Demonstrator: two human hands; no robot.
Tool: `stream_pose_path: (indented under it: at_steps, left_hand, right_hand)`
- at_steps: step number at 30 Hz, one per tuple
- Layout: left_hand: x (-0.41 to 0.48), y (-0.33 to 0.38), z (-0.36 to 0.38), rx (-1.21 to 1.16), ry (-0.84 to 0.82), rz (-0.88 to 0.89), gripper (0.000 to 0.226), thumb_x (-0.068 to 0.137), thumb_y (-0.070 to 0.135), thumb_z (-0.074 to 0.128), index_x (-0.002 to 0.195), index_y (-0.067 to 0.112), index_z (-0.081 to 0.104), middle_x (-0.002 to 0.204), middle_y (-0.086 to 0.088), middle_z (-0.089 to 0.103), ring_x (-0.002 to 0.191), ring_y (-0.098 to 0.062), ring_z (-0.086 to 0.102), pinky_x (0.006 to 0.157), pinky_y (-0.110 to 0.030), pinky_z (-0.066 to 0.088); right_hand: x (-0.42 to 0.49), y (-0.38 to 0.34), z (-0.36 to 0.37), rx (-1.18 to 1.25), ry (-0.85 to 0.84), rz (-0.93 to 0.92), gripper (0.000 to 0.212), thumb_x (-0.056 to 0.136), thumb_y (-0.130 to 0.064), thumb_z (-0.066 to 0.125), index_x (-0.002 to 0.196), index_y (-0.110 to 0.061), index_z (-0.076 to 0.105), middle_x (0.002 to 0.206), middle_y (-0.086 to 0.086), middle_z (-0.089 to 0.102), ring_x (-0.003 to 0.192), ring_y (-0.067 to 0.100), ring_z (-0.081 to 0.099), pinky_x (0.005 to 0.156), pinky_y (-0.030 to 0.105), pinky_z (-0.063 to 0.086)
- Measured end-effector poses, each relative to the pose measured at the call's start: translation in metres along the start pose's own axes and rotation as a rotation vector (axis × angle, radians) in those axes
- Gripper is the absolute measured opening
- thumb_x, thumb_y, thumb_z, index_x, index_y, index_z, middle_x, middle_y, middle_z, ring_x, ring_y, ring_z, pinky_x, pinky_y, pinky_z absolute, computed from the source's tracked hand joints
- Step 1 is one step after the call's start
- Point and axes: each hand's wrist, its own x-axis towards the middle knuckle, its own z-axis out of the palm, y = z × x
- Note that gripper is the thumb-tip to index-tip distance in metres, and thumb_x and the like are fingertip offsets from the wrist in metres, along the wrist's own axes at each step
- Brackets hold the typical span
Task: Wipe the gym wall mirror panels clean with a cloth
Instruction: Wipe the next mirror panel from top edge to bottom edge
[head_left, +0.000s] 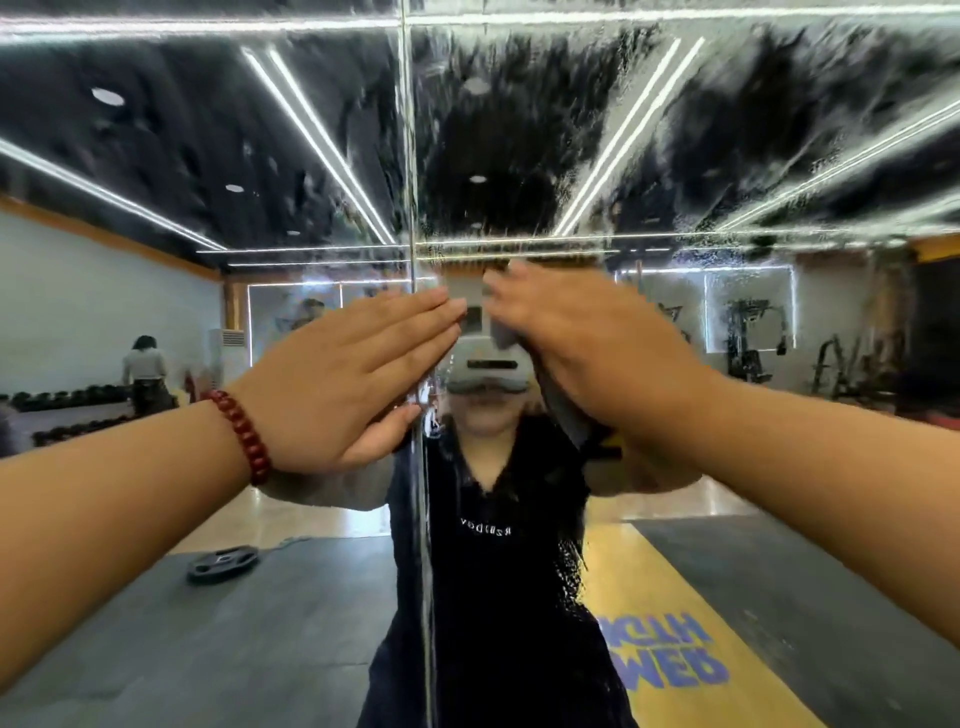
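The wall mirror fills the view; a vertical seam (415, 156) splits it into a left panel (182, 156) and a right panel (727, 130). Wet streaks and smears cover the upper glass, thickest on the right panel. My left hand (358, 374) lies flat on the left panel beside the seam, fingers straight, a red bead bracelet (244, 436) on its wrist. My right hand (576, 338) presses a grey cloth (563, 410) flat against the right panel just right of the seam. Most of the cloth is hidden under the hand; its lower edge hangs below the palm.
The mirror reflects the gym behind me: a person in a black top wearing the camera, another person at a dumbbell rack (67, 400) far left, a weight plate (222, 564) on the dark floor, machines (753, 343) at right, and a yellow floor strip (660, 623).
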Motion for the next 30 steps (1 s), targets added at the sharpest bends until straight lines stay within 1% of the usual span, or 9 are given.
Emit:
stream_pose_path:
  at_steps: [3,7,9,12,15,18,21,24,30]
  left_hand:
    - [0.005,0.0,-0.003,-0.005,-0.004,-0.007,0.059,0.095,0.03,0.039,0.143,-0.006,0.044,0.151,-0.022,0.039,0.142,-0.036,0.036,0.112,-0.054,0.035]
    - [0.017,-0.001,-0.008,0.002,0.007,-0.012,0.059,0.1,0.034,0.03,0.144,-0.003,0.044,0.151,-0.02,0.041,0.141,-0.034,0.038,0.114,-0.05,0.032]
    - [0.029,0.002,-0.009,0.01,0.032,0.002,0.059,0.099,0.034,0.032,0.143,-0.002,0.045,0.151,-0.019,0.041,0.141,-0.034,0.038,0.115,-0.048,0.029]
    - [0.055,0.006,-0.009,0.012,0.063,0.004,0.059,0.097,0.033,0.035,0.143,-0.003,0.045,0.152,-0.019,0.039,0.142,-0.033,0.036,0.115,-0.048,0.029]
    - [0.083,0.001,-0.012,0.038,0.088,-0.03,0.061,0.097,0.034,0.036,0.143,-0.006,0.044,0.152,-0.022,0.039,0.141,-0.035,0.037,0.116,-0.047,0.027]
    - [0.105,-0.005,-0.012,0.065,0.098,-0.072,0.064,0.097,0.036,0.035,0.144,-0.007,0.041,0.152,-0.023,0.038,0.141,-0.036,0.037,0.116,-0.047,0.025]
    - [0.117,-0.007,-0.01,0.084,0.1,-0.104,0.065,0.097,0.038,0.034,0.145,-0.006,0.04,0.151,-0.023,0.038,0.141,-0.036,0.036,0.116,-0.045,0.023]
    - [0.118,-0.008,-0.007,0.093,0.109,-0.102,0.065,0.098,0.039,0.034,0.144,-0.006,0.042,0.151,-0.022,0.039,0.141,-0.036,0.037,0.115,-0.046,0.025]
    - [0.119,-0.002,-0.006,0.082,0.083,-0.06,0.066,0.097,0.041,0.036,0.146,-0.004,0.041,0.153,-0.019,0.037,0.142,-0.032,0.036,0.117,-0.043,0.023]
  right_hand:
    - [-0.004,0.006,-0.001,-0.002,-0.001,0.025,0.037,0.09,-0.006,0.056,0.125,-0.005,0.066,0.135,0.013,0.06,0.127,0.032,0.056,0.105,0.044,0.041]
    - [-0.067,-0.03,-0.001,0.071,-0.237,-0.245,0.039,0.098,-0.016,0.045,0.134,-0.017,0.062,0.145,-0.001,0.054,0.138,0.017,0.045,0.11,0.037,0.036]
    - [-0.08,-0.029,-0.005,0.1,-0.232,-0.291,0.037,0.101,-0.017,0.044,0.133,-0.015,0.063,0.143,-0.002,0.055,0.137,0.016,0.047,0.107,0.036,0.041]
    - [-0.06,0.0,-0.024,0.111,-0.049,-0.093,0.035,0.104,-0.019,0.042,0.126,-0.007,0.066,0.136,0.009,0.061,0.128,0.025,0.056,0.098,0.043,0.05]
    - [-0.032,0.056,-0.055,-0.063,0.091,0.105,0.034,0.102,-0.014,0.043,0.121,-0.001,0.068,0.131,0.016,0.062,0.124,0.031,0.058,0.102,0.042,0.046]
    - [-0.005,0.102,-0.08,-0.155,0.07,0.235,0.036,0.095,-0.006,0.049,0.127,-0.001,0.064,0.136,0.018,0.058,0.127,0.038,0.055,0.104,0.049,0.046]
    - [0.017,0.105,-0.077,-0.152,-0.014,0.316,0.044,0.098,-0.016,0.045,0.14,-0.004,0.052,0.15,0.016,0.044,0.14,0.038,0.039,0.112,0.052,0.035]
    - [-0.007,0.082,-0.056,-0.094,-0.038,0.149,0.045,0.091,-0.017,0.05,0.132,-0.001,0.06,0.142,0.019,0.054,0.13,0.038,0.052,0.106,0.047,0.04]
    - [-0.087,0.045,-0.044,0.023,-0.245,-0.211,0.042,0.101,-0.017,0.043,0.141,-0.017,0.055,0.15,-0.003,0.047,0.143,0.015,0.038,0.114,0.037,0.034]
